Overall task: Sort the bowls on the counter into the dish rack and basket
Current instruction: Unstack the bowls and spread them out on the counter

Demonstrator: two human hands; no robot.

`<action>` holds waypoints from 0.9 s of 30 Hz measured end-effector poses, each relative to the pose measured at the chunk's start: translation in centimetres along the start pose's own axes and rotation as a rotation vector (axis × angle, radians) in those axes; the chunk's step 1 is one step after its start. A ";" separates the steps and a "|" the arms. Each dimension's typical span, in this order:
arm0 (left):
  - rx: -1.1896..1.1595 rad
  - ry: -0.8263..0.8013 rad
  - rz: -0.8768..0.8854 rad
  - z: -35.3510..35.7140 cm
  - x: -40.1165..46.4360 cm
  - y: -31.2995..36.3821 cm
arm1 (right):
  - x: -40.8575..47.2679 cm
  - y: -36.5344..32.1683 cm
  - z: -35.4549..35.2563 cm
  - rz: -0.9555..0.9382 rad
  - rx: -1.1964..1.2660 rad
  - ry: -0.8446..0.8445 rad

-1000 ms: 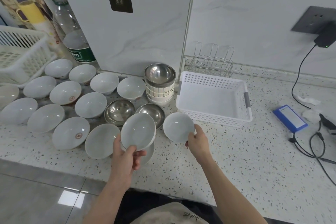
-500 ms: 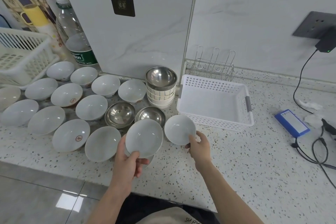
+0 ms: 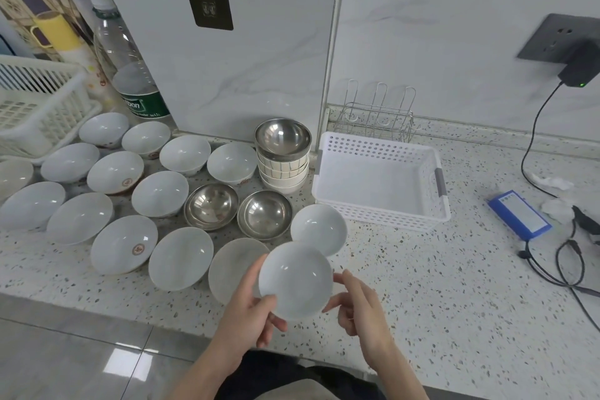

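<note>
My left hand (image 3: 250,318) grips a small white bowl (image 3: 295,281) by its lower left rim, held above the counter's front edge. My right hand (image 3: 360,312) is beside the bowl's right rim, fingers relaxed, fingertips at or just off the edge. Another white bowl (image 3: 319,229) rests on the counter just behind. Several white bowls (image 3: 123,243) and two steel bowls (image 3: 211,206) spread to the left. A steel bowl tops a stack (image 3: 282,140). The white perforated basket (image 3: 380,219) stands right of it, with the wire dish rack (image 3: 378,117) behind.
A second white basket (image 3: 39,107) and a water bottle (image 3: 130,75) stand at the back left. A blue box (image 3: 519,214), black cables (image 3: 568,269) and a plugged charger (image 3: 578,70) occupy the right. The counter's front edge (image 3: 97,305) runs just below the bowls.
My right hand let go of the bowl near the basket and came to the held bowl's right rim. My left hand carried its bowl rightward, uncovering a bowl underneath.
</note>
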State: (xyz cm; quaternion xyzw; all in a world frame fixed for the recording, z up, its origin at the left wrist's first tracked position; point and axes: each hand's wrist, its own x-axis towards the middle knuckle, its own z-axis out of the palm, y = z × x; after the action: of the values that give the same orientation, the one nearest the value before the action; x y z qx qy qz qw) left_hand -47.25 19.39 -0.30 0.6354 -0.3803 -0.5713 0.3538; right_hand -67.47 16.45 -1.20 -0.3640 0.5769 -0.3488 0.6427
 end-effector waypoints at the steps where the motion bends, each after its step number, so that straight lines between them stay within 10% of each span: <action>1: 0.015 -0.019 0.001 0.3 0.0 -0.1 | -0.1 0.1 -0.2 -0.020 -0.023 -0.020; 27: 0.354 -0.160 0.138 1.9 1.6 -3.1 | 1.2 2.4 -0.5 0.036 -0.402 0.046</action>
State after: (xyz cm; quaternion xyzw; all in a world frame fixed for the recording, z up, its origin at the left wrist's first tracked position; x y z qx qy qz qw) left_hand -48.77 19.36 -3.94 0.6127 -0.5443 -0.5185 0.2438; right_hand -67.82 16.55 -3.93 -0.4667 0.6557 -0.2233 0.5499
